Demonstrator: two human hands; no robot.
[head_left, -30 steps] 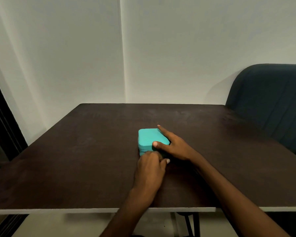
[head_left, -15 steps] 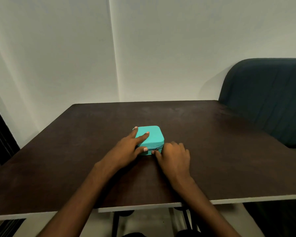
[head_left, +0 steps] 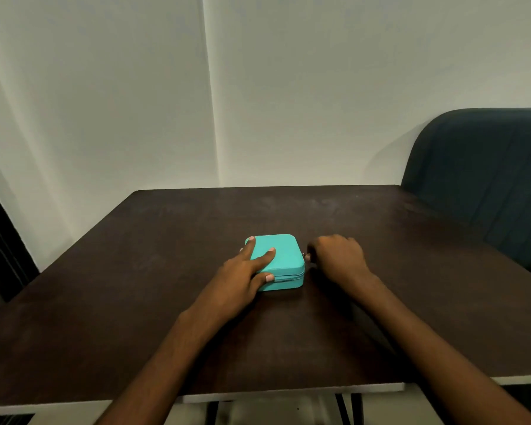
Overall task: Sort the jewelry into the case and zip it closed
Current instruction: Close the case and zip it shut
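Teal case [head_left: 284, 256] under left grip [head_left: 242, 271].

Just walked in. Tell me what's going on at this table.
A person is zipping a teal case shut on a dark table. The left hand lies flat on the lid and holds the case down. The right hand sits at the case's right side, fingers pinched on what looks like the zipper pull. The lid is down. No loose jewelry shows.

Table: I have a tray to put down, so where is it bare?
The table is bare left of the left hand, behind the teal case, and right of the right hand. Only the centre is crowded.
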